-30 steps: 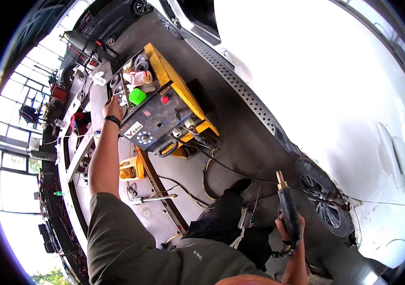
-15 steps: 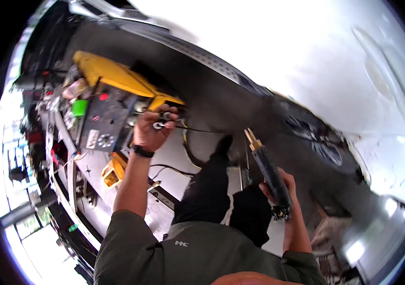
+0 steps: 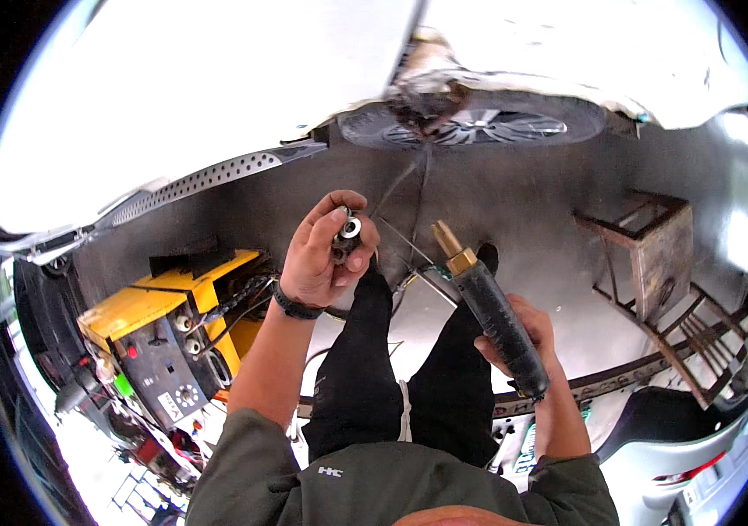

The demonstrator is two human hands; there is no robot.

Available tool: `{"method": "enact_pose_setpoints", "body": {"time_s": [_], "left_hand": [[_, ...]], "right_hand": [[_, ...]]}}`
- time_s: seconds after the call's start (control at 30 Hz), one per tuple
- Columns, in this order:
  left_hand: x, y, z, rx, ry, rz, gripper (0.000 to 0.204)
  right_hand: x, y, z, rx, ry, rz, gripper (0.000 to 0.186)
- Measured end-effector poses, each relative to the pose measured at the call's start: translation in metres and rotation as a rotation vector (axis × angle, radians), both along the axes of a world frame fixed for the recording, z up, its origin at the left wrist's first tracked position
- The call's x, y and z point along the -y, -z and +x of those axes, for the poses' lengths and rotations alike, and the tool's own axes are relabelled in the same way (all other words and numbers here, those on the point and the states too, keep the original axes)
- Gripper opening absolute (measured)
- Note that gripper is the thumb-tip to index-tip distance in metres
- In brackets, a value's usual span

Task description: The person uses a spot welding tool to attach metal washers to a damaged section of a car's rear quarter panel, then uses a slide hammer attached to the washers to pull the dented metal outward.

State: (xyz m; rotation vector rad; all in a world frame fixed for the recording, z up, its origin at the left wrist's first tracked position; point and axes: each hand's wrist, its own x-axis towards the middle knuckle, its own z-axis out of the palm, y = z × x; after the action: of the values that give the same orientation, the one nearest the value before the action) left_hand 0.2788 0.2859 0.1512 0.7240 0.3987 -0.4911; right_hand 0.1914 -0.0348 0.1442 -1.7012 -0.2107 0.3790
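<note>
My left hand [image 3: 311, 261] is raised ahead of my body, its fingers curled round small metal fittings. A shiny ring-ended fitting [image 3: 351, 228] shows between thumb and fingers, with darker metal just below it. How many pieces are in the palm I cannot tell. In my right hand [image 3: 533, 328] is a thick black cylindrical tool handle [image 3: 501, 320], tilted with its far end up and to the left. A stepped brass tip [image 3: 453, 248] projects from that end. The two hands are apart, and the tip touches nothing.
A white car fills the far side, its wheel [image 3: 496, 128] and damaged, rusty-looking body edge [image 3: 426, 101] ahead. To the left stands a yellow-topped machine [image 3: 141, 307] with cables. A rusty metal stand [image 3: 659, 254] is at the right. Cables lie on the floor between my feet.
My view has swung to the right, so the wheel is now straight ahead and the yellow machine sits lower left. Both hands keep hold of their things; the left fingers have turned the fittings upward.
</note>
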Motion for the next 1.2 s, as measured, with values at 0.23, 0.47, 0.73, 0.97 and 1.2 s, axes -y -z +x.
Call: {"method": "enact_pose_setpoints", "body": {"time_s": [0.23,0.47,0.73,0.97,1.2], "left_hand": [[0.063,0.025,0.005,0.005,0.048,-0.023,0.023],[0.083,0.059,0.006,0.007,0.008,-0.140,0.021],[0.098,0.076,0.017,0.005,-0.097,-0.229,0.013],[0.095,0.082,0.029,0.075,-0.020,-0.409,0.017],[0.106,0.078,0.035,0.096,-0.071,-0.568,0.014]], "right_hand": [[0.031,0.034,-0.009,-0.020,0.065,-0.010,0.031],[0.048,0.039,0.002,-0.039,0.018,-0.019,0.033],[0.040,0.055,0.002,-0.072,0.056,0.049,0.030],[0.026,0.059,0.009,-0.077,0.057,0.053,0.026],[0.012,0.046,0.026,-0.109,0.037,0.080,0.023]]}}
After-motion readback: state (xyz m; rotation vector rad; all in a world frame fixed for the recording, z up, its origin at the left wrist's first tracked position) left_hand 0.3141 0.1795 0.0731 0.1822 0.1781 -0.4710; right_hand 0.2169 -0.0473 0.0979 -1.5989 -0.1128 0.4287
